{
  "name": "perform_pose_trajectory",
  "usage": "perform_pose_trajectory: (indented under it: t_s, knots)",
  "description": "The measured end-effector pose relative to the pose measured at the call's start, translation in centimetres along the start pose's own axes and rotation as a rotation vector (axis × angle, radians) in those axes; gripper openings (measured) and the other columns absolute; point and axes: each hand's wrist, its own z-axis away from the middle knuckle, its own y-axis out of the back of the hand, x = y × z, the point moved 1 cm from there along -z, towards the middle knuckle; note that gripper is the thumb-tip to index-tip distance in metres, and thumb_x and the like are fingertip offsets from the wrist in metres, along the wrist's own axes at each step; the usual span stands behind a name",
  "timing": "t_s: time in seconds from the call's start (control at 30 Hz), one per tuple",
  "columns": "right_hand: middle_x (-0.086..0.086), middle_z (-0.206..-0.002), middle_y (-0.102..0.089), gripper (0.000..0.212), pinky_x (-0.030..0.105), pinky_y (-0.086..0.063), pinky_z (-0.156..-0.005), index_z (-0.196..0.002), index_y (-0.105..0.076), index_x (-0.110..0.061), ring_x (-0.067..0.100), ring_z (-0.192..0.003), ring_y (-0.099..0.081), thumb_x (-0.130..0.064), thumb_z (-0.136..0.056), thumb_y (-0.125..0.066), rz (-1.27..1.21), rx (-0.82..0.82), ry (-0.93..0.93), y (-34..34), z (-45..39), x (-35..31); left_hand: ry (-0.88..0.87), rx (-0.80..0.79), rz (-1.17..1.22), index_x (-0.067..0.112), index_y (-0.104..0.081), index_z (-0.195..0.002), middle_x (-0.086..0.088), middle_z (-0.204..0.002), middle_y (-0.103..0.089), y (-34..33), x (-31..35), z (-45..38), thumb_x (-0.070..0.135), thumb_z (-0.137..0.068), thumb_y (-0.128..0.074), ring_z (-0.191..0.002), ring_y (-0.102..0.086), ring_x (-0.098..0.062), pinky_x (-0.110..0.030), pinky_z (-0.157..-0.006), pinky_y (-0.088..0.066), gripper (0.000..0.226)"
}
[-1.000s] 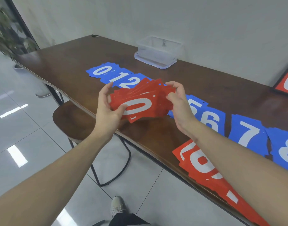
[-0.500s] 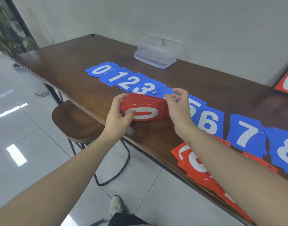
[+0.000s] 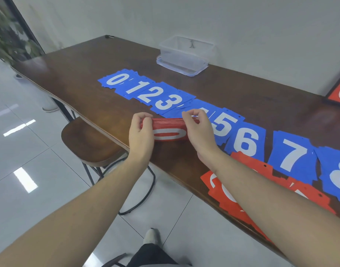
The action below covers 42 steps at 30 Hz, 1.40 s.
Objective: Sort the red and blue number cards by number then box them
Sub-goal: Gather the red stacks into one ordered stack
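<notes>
Red cards (image 3: 169,130) are held as a squared stack standing on edge on the dark wooden counter (image 3: 84,74), near its front edge, with a white 0 facing the camera. The stack is gripped at its left end by the left hand (image 3: 141,137), whose fingers (image 3: 144,117) are curled over the top edge, and at its right end by the right hand (image 3: 199,135), fingers likewise curled over the top. Just behind the stack, blue cards (image 3: 159,99) are laid in a row from 0 at the left to 8 at the right, each overlapping or touching the next. More red cards (image 3: 228,195) are spread loosely at the counter's near right edge, partly hidden by the right forearm. A clear plastic box (image 3: 184,53) is seen at the back by the wall, well apart from the hands. A wooden stool (image 3: 88,143) is placed below the counter.
</notes>
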Motion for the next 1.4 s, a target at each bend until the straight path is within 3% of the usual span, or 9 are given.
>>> perform_pose_trajectory:
  t_s: [0.33, 0.67, 0.77, 0.83, 0.93, 1.07, 1.2, 1.3, 1.4]
  knots:
    - [-0.006, -0.069, -0.049, 0.040, 0.009, -0.037, -0.052, -0.075, -0.046, -0.021, -0.005, -0.058, -0.050, -0.052, -0.098, -0.055, 0.167, 0.097, 0.043, -0.8, -1.5, 0.0, -0.049, -0.106, -0.048, 0.029, -0.050, -0.088, 0.002, -0.093, -0.066, -0.8, -0.2, -2.5, 0.037, -0.102, -0.052, -0.091, -0.069, -0.014, -0.032, -0.083, -0.058, 0.016]
    - [-0.008, -0.052, -0.043, 0.049, 0.014, -0.033, -0.042, -0.065, -0.036, -0.021, -0.001, -0.038, -0.044, -0.050, -0.095, -0.062, 0.139, 0.272, 0.053, 3.8, -3.4, -2.9, -0.190, -0.580, -0.161, 0.035, -0.053, -0.105, 0.026, -0.096, -0.067, -1.8, 2.0, -2.7, 0.026, -0.095, -0.068, -0.090, -0.069, -0.002, -0.030, -0.079, -0.061, 0.020]
    - [-0.014, -0.052, -0.045, 0.049, 0.014, -0.037, -0.050, -0.070, -0.041, -0.017, -0.002, -0.046, -0.047, -0.055, -0.098, -0.055, 0.092, 0.226, 0.008, 6.7, -2.5, -2.8, -0.204, -0.560, -0.213, 0.037, -0.052, -0.102, 0.025, -0.091, -0.066, -3.1, 2.5, -1.0, 0.031, -0.095, -0.068, -0.085, -0.068, 0.005, -0.028, -0.077, -0.060, 0.018]
    - [-0.005, -0.077, -0.058, 0.049, 0.023, -0.045, -0.066, -0.088, -0.054, -0.011, 0.004, -0.070, -0.057, -0.058, -0.099, -0.050, 0.020, 0.218, 0.025, 9.2, -1.7, -2.4, -0.165, -0.500, -0.184, 0.039, -0.053, -0.100, 0.025, -0.093, -0.064, -3.9, 2.7, 0.7, 0.032, -0.094, -0.069, -0.084, -0.067, 0.007, -0.025, -0.074, -0.059, 0.018]
    - [0.008, -0.101, -0.068, 0.027, 0.030, -0.048, -0.072, -0.099, -0.058, -0.019, 0.019, -0.088, -0.066, -0.046, -0.100, -0.056, 0.124, 0.175, 0.128, 13.5, 0.2, -1.2, 0.032, -0.387, 0.046, 0.027, -0.059, -0.107, 0.007, -0.101, -0.072, -4.7, 2.3, 4.0, 0.024, -0.094, -0.070, -0.091, -0.073, -0.012, -0.032, -0.077, -0.061, 0.017]
    - [-0.007, -0.084, -0.069, 0.004, 0.030, -0.049, -0.074, -0.098, -0.064, -0.025, 0.011, -0.077, -0.063, -0.027, -0.095, -0.064, 0.455, -0.055, 0.313, 18.6, 3.9, 1.7, 0.242, -0.302, 0.222, 0.018, -0.059, -0.107, -0.006, -0.104, -0.076, -5.4, 1.3, 9.0, 0.018, -0.094, -0.067, -0.093, -0.074, -0.027, -0.047, -0.085, -0.060, 0.015]
    - [-0.018, -0.103, -0.065, 0.028, 0.026, -0.047, -0.077, -0.120, -0.053, -0.032, 0.001, -0.086, -0.055, -0.036, -0.094, -0.065, 0.634, -0.124, 0.482, 20.3, 7.3, 3.9, 0.292, -0.145, 0.264, 0.017, -0.056, -0.106, -0.008, -0.103, -0.072, -5.0, -0.1, 13.7, 0.013, -0.094, -0.063, -0.077, -0.071, -0.020, -0.030, -0.060, -0.056, 0.014]
    - [-0.020, -0.083, -0.055, 0.020, 0.034, -0.046, -0.082, -0.114, -0.062, -0.027, 0.011, -0.087, -0.053, -0.036, -0.097, -0.060, 0.772, -0.135, 0.563, 20.5, 8.7, 4.2, 0.335, -0.103, 0.322, 0.008, -0.057, -0.115, -0.009, -0.107, -0.073, -3.2, -0.6, 16.4, 0.010, -0.094, -0.058, -0.077, -0.072, -0.020, -0.026, -0.056, -0.053, 0.021]
    - [-0.022, -0.070, -0.050, 0.024, 0.037, -0.045, -0.089, -0.114, -0.070, -0.026, 0.018, -0.091, -0.060, -0.031, -0.101, -0.050, 0.968, -0.297, 0.604, 19.4, 9.9, 4.8, 0.380, -0.127, 0.340, 0.009, -0.067, -0.113, -0.006, -0.106, -0.076, -1.6, -0.9, 19.0, 0.009, -0.097, -0.052, -0.086, -0.074, -0.018, -0.028, -0.073, -0.056, 0.022]
